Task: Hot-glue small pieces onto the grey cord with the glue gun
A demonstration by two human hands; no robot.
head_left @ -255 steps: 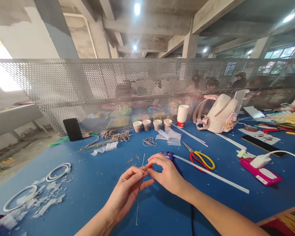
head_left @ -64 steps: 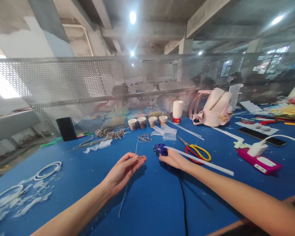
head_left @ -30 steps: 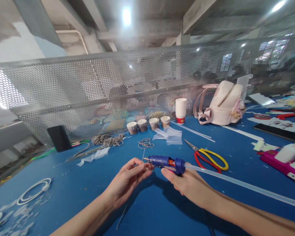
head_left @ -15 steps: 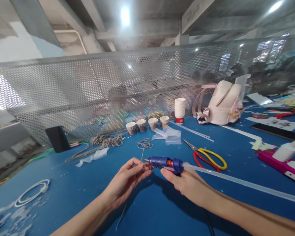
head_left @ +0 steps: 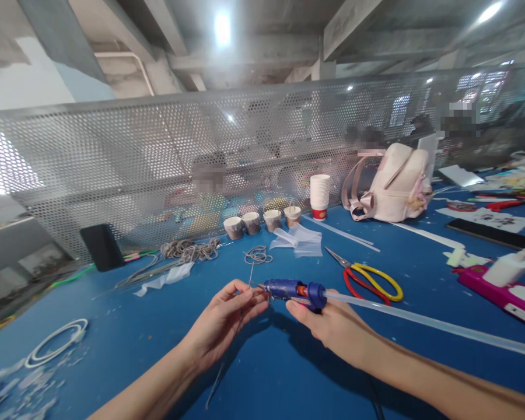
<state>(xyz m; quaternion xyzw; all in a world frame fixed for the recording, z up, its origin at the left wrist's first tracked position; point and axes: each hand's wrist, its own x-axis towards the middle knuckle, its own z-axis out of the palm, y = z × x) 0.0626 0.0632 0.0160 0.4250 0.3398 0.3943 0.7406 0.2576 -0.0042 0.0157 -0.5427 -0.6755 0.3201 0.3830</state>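
Note:
My right hand is closed around a blue hot glue gun, with a long clear glue stick running out of its back to the right. The gun's nozzle points left, at the fingertips of my left hand. Those fingers are pinched on a thin grey cord; one end rises above them and another hangs below the palm. Whether the nozzle touches the cord cannot be made out. A loose coil of the same grey cord lies just beyond.
Scissors with red and yellow handles lie right of the gun. Several small cups, a stack of paper cups and a pink backpack stand along the perforated screen. A magenta power strip is far right, a white cable coil left.
The upper end of the cord has shifted slightly left at my left fingertips. Both hands and the glue gun stay almost in place.

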